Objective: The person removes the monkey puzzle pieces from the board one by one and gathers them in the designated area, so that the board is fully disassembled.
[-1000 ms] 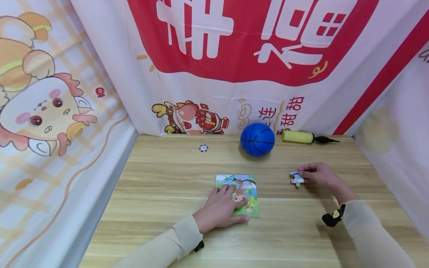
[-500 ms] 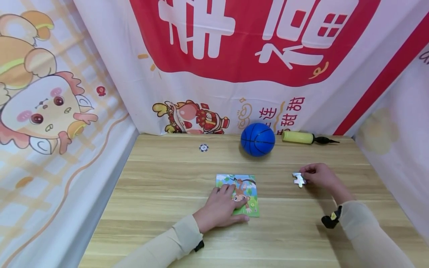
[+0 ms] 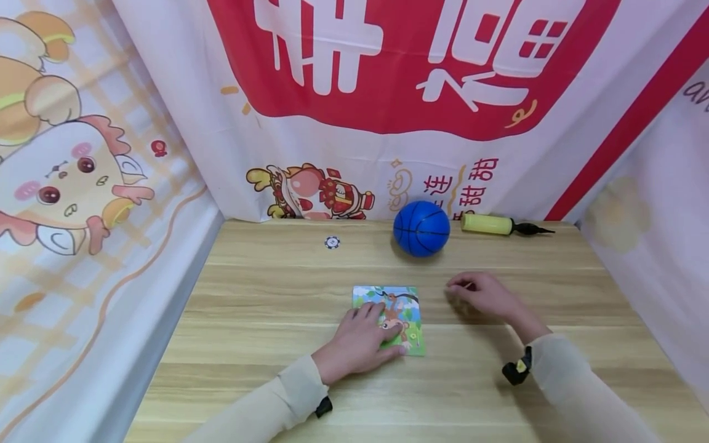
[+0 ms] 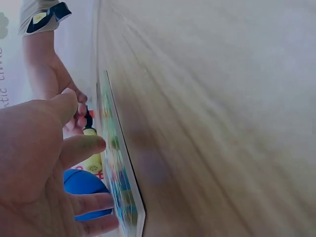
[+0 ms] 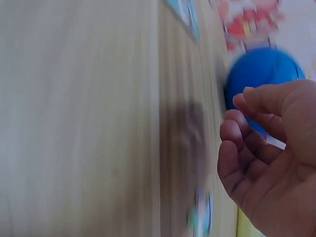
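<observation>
Flat, square monkey-print puzzle (image 3: 390, 317) under left hand (image 3: 357, 341); edges perhaps white.

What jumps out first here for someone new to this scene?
The blue ball at the back of the wooden table, with a yellow pump beside it on the right. Nearer, the left hand rests flat on a colourful puzzle board. The right hand hovers to its right, fingers curled.
</observation>
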Action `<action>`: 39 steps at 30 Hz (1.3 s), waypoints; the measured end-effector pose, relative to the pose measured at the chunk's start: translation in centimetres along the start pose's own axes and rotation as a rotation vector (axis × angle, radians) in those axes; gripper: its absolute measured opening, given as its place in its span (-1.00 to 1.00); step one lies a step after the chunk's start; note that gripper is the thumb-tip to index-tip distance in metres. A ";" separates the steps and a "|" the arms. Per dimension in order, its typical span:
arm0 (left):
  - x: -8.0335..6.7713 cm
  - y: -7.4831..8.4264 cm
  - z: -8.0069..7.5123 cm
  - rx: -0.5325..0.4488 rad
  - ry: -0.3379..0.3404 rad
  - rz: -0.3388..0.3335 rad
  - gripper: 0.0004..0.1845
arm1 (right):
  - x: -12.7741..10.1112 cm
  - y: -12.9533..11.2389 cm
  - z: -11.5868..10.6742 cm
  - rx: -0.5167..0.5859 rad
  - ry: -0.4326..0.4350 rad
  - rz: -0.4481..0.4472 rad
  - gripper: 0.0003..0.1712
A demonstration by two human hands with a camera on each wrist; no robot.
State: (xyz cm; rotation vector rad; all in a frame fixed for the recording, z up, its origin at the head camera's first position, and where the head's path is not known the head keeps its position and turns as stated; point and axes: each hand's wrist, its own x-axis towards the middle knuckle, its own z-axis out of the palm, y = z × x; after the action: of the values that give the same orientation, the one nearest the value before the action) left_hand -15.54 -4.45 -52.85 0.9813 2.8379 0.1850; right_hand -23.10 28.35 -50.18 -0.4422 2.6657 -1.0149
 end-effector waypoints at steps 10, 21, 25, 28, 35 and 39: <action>-2.1 -1.3 -0.9 0.020 -0.041 -0.078 -0.25 | 3.8 -7.6 6.3 -0.110 -0.096 -0.185 -0.77; -2.1 -1.5 -0.7 0.066 -0.053 -0.060 -0.23 | 5.7 -9.2 8.5 -0.264 -0.090 -0.115 -0.82; -1.9 -1.6 -1.1 0.105 -0.043 -0.061 -0.22 | 5.8 -9.5 8.6 -0.284 -0.072 -0.099 -0.82; -1.8 -1.6 -1.2 0.121 -0.050 -0.068 -0.22 | 5.9 -9.8 8.7 -0.288 -0.070 -0.101 -0.81; -1.7 -1.7 -0.6 0.138 -0.056 -0.064 -0.21 | 6.4 -9.7 8.7 -0.215 -0.049 -0.082 -0.82; -1.7 -1.8 -0.5 0.138 -0.041 -0.051 -0.18 | 6.6 -9.3 8.6 -0.187 -0.050 -0.089 -0.81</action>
State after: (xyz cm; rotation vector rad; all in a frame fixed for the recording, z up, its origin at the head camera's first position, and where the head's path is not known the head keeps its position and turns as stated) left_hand -15.37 -6.97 -52.53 0.9245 2.8662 -0.0368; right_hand -24.50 14.13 -50.99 -0.6209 2.7277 -0.7693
